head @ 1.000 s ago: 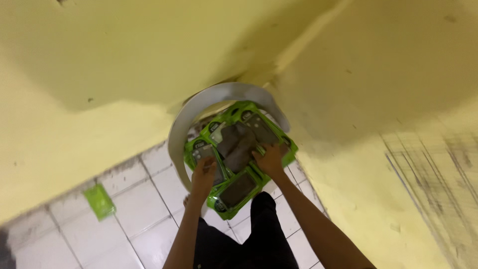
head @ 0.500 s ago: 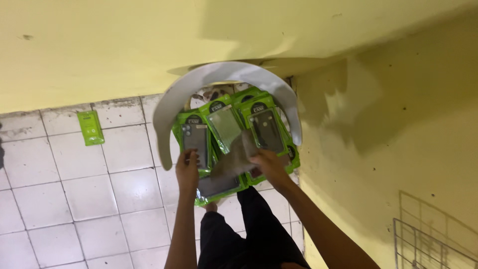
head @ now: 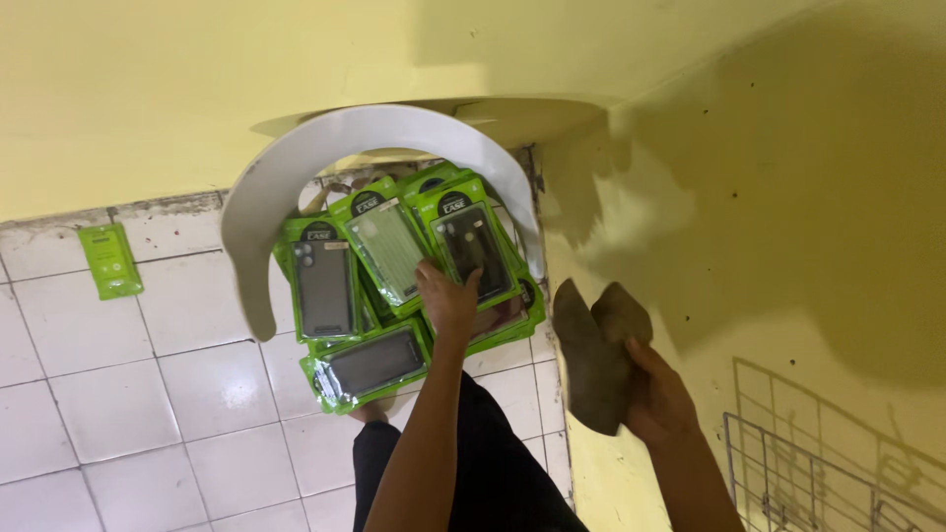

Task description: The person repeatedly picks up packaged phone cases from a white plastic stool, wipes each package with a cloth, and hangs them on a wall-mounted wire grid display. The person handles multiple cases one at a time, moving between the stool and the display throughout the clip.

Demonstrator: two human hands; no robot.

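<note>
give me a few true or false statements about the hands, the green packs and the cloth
1. The right hand holds a brown cloth. True.
2. The left hand rests on the green packs. True.
3. The packs lie on a wooden table. False: they lie in a pile on the white tiled floor, under a white curved rim.
4. Both hands grip the cloth. False: only the right hand holds it; the left hand is on the packs.
5. One green pack lies apart on the tiles, left of the pile. True.
6. The wall is blue. False: it is yellow.
</note>
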